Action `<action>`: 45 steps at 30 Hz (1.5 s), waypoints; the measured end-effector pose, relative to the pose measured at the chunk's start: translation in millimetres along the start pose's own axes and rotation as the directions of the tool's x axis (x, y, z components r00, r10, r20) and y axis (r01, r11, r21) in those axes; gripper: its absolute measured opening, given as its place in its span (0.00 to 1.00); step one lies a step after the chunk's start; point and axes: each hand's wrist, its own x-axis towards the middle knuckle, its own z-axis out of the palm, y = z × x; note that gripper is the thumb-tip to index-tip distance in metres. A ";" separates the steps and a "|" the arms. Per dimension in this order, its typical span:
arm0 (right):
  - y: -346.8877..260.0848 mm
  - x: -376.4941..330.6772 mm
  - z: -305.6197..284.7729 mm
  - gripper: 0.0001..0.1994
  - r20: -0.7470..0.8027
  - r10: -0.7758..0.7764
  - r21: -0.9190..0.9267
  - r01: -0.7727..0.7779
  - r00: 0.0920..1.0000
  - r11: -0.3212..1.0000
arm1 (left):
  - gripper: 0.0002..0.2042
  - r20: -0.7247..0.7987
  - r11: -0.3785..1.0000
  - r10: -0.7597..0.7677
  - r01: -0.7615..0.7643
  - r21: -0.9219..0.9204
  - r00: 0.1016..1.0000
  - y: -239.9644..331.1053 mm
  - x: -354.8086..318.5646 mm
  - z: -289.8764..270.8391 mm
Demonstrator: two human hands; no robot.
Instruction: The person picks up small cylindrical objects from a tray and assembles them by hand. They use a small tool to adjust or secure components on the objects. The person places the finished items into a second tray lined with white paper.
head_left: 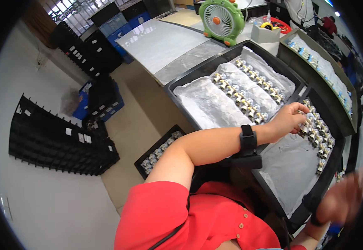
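My left hand reaches over the near tray on the right. Its thumb and fingers are closed on a small silver-and-brass part with a pale round top, at the far end of the rows there. Several like parts stand in rows along that tray's right side, on a pale paper sheet. Off the tray's right edge is my right hand, smeared by motion, so its fingers cannot be made out. Beyond my left hand, a black tray holds more such parts in rows on paper.
A green frog-shaped fan stands on the white table at the back. To the right lies a long tray of blue-tipped parts. A lower tray of parts sits left of my arm. Black stacked trays line the left wall.
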 end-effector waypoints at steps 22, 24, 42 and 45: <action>90.6 -49.0 85.1 0.39 0.396 0.410 -0.053 -0.425 0.822 0.904 | 0.23 0.082 0.918 0.233 -0.247 0.311 0.969 18.2 -14.6 -0.4; 92.1 -52.5 85.3 0.38 0.386 0.399 -0.058 -0.410 0.832 0.910 | 0.23 0.094 0.896 0.263 -0.279 0.346 0.960 16.3 -15.4 1.4; 83.8 -54.4 82.5 0.41 0.332 0.480 -0.056 -0.491 0.812 0.869 | 0.18 0.083 0.990 0.133 -0.135 0.028 0.988 10.6 -14.1 -2.7; 83.0 -53.7 82.1 0.42 0.323 0.490 -0.045 -0.504 0.810 0.863 | 0.18 0.121 0.990 0.138 -0.140 0.011 0.983 7.8 -12.3 -7.0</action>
